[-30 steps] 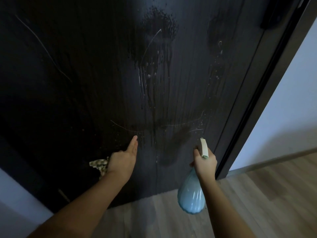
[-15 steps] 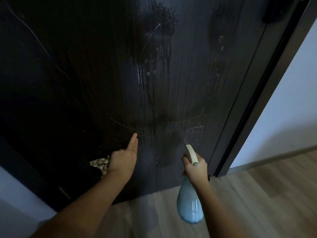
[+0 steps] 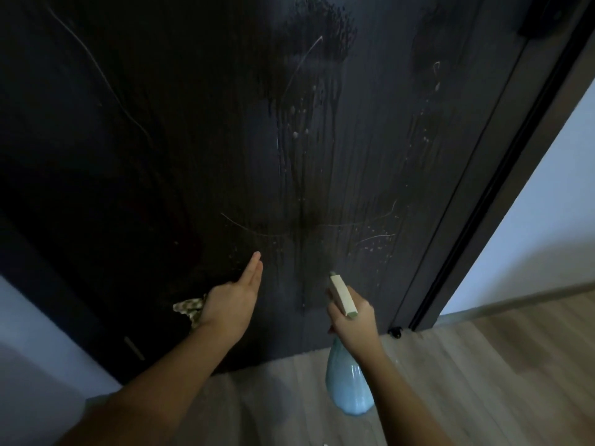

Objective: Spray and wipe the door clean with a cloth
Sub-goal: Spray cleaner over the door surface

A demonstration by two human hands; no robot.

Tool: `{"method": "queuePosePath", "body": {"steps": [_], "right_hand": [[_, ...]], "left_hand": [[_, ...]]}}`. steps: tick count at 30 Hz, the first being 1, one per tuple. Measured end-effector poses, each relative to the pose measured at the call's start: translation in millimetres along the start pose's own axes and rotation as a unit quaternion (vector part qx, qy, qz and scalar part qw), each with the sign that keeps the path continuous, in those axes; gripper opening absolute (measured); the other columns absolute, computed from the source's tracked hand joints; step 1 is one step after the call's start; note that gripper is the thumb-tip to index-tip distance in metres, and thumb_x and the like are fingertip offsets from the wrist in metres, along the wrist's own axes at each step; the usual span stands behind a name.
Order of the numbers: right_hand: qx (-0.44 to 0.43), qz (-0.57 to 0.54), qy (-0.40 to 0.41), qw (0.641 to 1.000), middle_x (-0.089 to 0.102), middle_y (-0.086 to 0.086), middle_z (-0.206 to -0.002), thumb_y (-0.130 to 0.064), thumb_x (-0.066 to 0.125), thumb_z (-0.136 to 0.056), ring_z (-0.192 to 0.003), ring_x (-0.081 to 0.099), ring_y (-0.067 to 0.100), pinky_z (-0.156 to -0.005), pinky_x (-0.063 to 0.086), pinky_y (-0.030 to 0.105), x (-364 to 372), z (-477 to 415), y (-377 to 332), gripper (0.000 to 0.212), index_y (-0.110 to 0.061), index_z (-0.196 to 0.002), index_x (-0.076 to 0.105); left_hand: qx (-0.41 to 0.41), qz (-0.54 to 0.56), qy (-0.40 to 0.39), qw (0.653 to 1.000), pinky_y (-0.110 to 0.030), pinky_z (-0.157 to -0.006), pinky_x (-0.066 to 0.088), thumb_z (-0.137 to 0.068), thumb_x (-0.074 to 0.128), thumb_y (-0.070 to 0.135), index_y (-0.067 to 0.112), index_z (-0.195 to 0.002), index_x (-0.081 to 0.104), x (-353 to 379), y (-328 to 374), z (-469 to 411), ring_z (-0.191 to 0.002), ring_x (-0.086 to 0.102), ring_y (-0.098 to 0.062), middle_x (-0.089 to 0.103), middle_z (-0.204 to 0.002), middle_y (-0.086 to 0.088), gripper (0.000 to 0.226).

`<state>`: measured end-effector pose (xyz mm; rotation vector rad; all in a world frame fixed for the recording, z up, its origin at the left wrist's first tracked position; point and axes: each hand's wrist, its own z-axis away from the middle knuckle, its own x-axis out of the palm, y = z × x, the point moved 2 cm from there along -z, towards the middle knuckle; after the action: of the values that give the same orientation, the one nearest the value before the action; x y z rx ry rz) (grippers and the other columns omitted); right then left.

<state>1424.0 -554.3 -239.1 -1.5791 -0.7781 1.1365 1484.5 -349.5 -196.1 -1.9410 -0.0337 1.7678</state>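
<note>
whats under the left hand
A patterned cloth sticks out from beneath the left hand, near the wrist. The hand covers the rest of it, so how the fingers hold it is hidden.

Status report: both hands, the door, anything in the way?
Left hand holds cloth, index finger out. Right hand grips spray bottle, nozzle toward door. Door wet, drip streaks, unwiped. Nothing blocks it.
</note>
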Motion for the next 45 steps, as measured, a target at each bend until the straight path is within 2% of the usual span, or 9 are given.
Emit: {"method": "queuePosePath", "body": {"steps": [3, 8, 18, 25, 29, 33, 37, 41, 45], "right_hand": [[-0.025, -0.04, -0.041, 0.998, 0.061, 0.012, -0.073, 0.004, 0.055, -0.086, -0.052, 0.061, 0.01, -0.049, 0.054, 0.028, 21, 6, -10, 0.023, -0.017, -0.093, 0.062], [-0.098, -0.075, -0.102, 0.987, 0.062, 0.021, -0.082, 0.009, 0.053, -0.086, -0.067, 0.065, 0.017, -0.059, 0.051, 0.018, 53, 16, -36, 0.032, -0.019, -0.101, 0.059], [-0.181, -0.03, -0.162, 0.969, 0.057, -0.002, -0.109, -0.03, 0.059, -0.086, -0.098, 0.058, 0.001, -0.082, 0.049, 0.019, 154, 55, -45, 0.032, -0.016, -0.115, 0.061], [-0.26, 0.072, -0.281, 0.921, 0.06, -0.003, -0.098, -0.046, 0.05, -0.091, -0.086, 0.059, 0.007, -0.073, 0.052, 0.026, 242, 109, -21, 0.044, -0.02, -0.125, 0.06], [-0.312, 0.167, -0.33, 0.875, 0.069, 0.0, -0.094, -0.062, 0.043, -0.089, -0.08, 0.064, 0.013, -0.071, 0.052, 0.023, 289, 141, -4, 0.061, -0.017, -0.127, 0.059], [-0.281, 0.147, -0.425, 0.848, 0.07, 0.002, -0.099, -0.046, 0.057, -0.084, -0.087, 0.065, 0.014, -0.077, 0.035, 0.007, 316, 171, 4, 0.043, -0.016, -0.113, 0.065], [-0.201, 0.127, -0.519, 0.821, 0.066, -0.009, -0.103, -0.032, 0.069, -0.084, -0.084, 0.056, -0.01, -0.076, 0.037, 0.003, 336, 199, 32, 0.033, -0.02, -0.114, 0.063], [-0.119, 0.141, -0.576, 0.796, 0.066, -0.009, -0.098, -0.025, 0.07, -0.085, -0.091, 0.061, -0.001, -0.081, 0.049, 0.016, 359, 219, 58, 0.022, -0.02, -0.105, 0.063], [-0.082, 0.152, -0.617, 0.768, 0.067, -0.001, -0.098, -0.024, 0.069, -0.087, -0.093, 0.064, 0.012, -0.084, 0.052, 0.029, 387, 242, 73, 0.026, -0.014, -0.111, 0.066]], "left_hand": [[-0.026, 0.098, 0.029, 0.994, -0.026, -0.064, 0.048, -0.095, 0.045, 0.019, 0.021, -0.153, 0.003, 7, -16, 17, -0.079, 0.058, -0.012, -0.028, -0.152, 0.005, 0.071], [-0.086, 0.367, 0.071, 0.924, -0.03, -0.085, 0.051, -0.092, 0.056, 0.027, 0.031, -0.134, 0.049, 11, -51, 48, -0.104, 0.058, -0.009, 0.051, -0.132, 0.014, 0.043], [-0.079, 0.65, -0.028, 0.756, -0.026, -0.091, 0.051, -0.083, 0.072, 0.019, 0.045, -0.1, 0.062, 72, -80, 106, -0.094, 0.062, 0.006, 0.068, -0.099, 0.017, 0.033], [-0.262, 0.79, -0.11, 0.544, -0.032, -0.091, 0.05, -0.087, 0.063, 0.034, 0.02, -0.098, 0.075, 119, -136, 156, -0.097, 0.068, -0.019, 0.074, -0.093, -0.004, 0.021], [-0.298, 0.739, -0.111, 0.594, -0.026, -0.09, 0.051, -0.067, 0.074, 0.05, 0.023, -0.085, 0.077, 144, -156, 188, -0.088, 0.069, -0.01, 0.074, -0.09, 0.0, 0.033], [-0.328, 0.672, -0.133, 0.651, -0.011, -0.071, 0.041, -0.083, 0.069, 0.039, 0.022, -0.095, 0.071, 174, -170, 226, -0.083, 0.06, 0.002, 0.065, -0.095, 0.009, 0.021], [-0.392, 0.676, -0.128, 0.61, -0.027, -0.085, 0.046, -0.085, 0.069, 0.03, 0.018, -0.098, 0.074, 214, -171, 281, -0.094, 0.063, -0.014, 0.07, -0.095, 0.003, 0.018], [-0.479, 0.681, -0.051, 0.551, -0.018, -0.075, 0.05, -0.084, 0.071, 0.021, 0.022, -0.082, 0.074, 248, -161, 330, -0.081, 0.068, -0.009, 0.074, -0.081, 0.002, 0.004], [-0.544, 0.688, -0.015, 0.48, -0.037, -0.087, 0.053, -0.084, 0.07, 0.017, 0.011, -0.088, 0.074, 276, -151, 371, -0.093, 0.069, -0.03, 0.074, -0.089, -0.011, 0.008]]}}
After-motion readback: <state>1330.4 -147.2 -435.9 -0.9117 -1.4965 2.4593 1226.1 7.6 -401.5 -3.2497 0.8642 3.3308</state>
